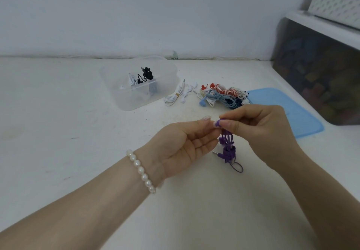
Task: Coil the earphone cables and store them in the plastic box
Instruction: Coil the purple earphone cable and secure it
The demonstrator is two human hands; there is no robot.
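A coiled purple earphone cable (228,148) hangs above the white table, its plug sticking out to the left. My right hand (261,131) pinches the top of the coil between thumb and fingers. My left hand (185,144) is beside it, palm up, fingertips touching the coil's upper part. The clear plastic box (124,94) stands at the back, holding a white and a black coiled earphone. To its right lies a white bundled earphone (176,95), then a tangled pile of red, blue and white earphones (224,96).
A light blue lid (288,111) lies flat at the right, just behind my right hand. A large dark translucent storage bin (319,78) with a white lid stands at the far right. A white wall runs behind the table.
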